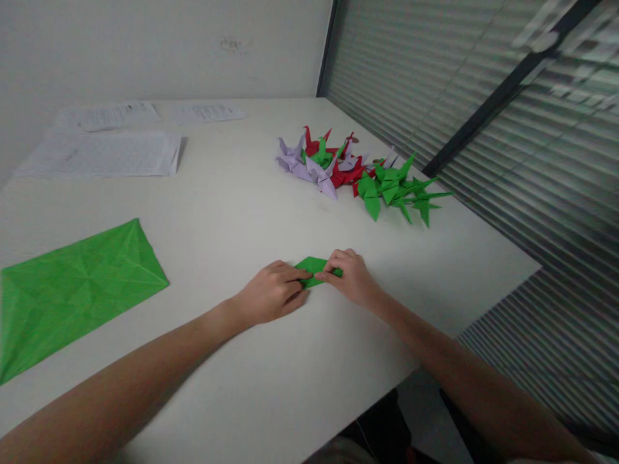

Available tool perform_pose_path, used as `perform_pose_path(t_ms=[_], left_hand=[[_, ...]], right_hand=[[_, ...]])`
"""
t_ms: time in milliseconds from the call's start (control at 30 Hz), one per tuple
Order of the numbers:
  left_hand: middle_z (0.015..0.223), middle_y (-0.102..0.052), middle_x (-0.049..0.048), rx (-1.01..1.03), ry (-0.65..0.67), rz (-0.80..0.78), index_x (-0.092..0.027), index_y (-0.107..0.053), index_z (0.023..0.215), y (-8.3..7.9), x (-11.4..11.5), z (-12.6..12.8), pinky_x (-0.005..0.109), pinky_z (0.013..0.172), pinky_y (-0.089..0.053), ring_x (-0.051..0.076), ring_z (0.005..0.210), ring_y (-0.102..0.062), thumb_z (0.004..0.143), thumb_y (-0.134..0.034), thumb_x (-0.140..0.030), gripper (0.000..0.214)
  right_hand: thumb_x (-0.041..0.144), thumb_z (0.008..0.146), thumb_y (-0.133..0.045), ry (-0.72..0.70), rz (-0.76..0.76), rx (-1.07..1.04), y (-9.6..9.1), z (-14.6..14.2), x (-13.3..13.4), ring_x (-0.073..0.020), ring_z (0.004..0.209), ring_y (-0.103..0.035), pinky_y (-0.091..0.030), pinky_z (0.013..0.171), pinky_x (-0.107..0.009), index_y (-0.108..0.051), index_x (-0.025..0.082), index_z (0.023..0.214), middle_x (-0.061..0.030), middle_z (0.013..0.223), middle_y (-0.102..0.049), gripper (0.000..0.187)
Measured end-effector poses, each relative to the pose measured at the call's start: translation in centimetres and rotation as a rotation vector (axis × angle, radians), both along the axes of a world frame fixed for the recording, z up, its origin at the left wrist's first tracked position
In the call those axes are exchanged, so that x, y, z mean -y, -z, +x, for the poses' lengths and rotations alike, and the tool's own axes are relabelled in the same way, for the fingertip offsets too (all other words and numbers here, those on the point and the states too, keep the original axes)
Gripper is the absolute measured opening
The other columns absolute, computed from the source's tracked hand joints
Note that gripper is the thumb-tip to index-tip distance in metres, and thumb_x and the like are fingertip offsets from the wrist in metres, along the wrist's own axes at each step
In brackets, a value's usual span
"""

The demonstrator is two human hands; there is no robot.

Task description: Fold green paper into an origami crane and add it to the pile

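Note:
A small piece of folded green origami paper [311,264] lies on the white table in front of me, between my two hands. My left hand [275,293] holds its left side, with the fingertips pressed on top and the thumb near the lower edge. On the opposite side, my right hand [351,277] pinches the paper between thumb and curled fingers. The fingertips of both hands almost meet over its middle. Parts of the folded paper are hidden under the fingers.
A larger creased green sheet [87,283] lies at the left. Several folded paper cranes in lilac [294,161], red [348,173] and green [391,183] are clustered at the back right. Printed papers [106,154] rest at the far left. Window blinds [411,77] border the table's right side.

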State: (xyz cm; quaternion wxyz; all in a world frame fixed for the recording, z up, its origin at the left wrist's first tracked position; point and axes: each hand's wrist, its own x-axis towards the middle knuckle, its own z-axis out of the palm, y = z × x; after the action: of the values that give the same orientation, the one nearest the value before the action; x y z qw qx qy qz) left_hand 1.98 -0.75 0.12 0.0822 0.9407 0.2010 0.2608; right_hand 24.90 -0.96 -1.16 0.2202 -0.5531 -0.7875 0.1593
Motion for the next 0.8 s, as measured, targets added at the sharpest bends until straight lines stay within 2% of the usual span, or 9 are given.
perform_pose_path(t_ms=[467, 800], left_hand=[[0.107, -0.074, 0.0076, 0.017, 0.025, -0.040, -0.015, -0.065, 0.066, 0.15, -0.53, -0.24, 0.036, 0.085, -0.054, 0.018, 0.088, -0.070, 0.093, -0.054, -0.020, 0.029], [0.104, -0.076, 0.0038, 0.024, -0.032, -0.066, -0.016, -0.063, 0.062, 0.21, -0.63, -0.15, 0.033, 0.081, -0.052, 0.015, 0.082, -0.070, 0.091, -0.055, -0.018, 0.031]], right_hand=[[0.043, 0.091, -0.061, 0.026, 0.089, 0.030, 0.33, -0.18, 0.63, -0.0213, 0.083, -0.051, -0.036, 0.080, -0.037, -0.064, 0.021, 0.070, -0.0043, 0.080, -0.060, 0.030], [0.036, 0.090, -0.063, 0.041, 0.081, 0.044, 0.22, -0.35, 0.73, -0.0211, 0.083, -0.051, -0.036, 0.080, -0.036, -0.063, 0.020, 0.070, -0.0036, 0.081, -0.061, 0.025]])
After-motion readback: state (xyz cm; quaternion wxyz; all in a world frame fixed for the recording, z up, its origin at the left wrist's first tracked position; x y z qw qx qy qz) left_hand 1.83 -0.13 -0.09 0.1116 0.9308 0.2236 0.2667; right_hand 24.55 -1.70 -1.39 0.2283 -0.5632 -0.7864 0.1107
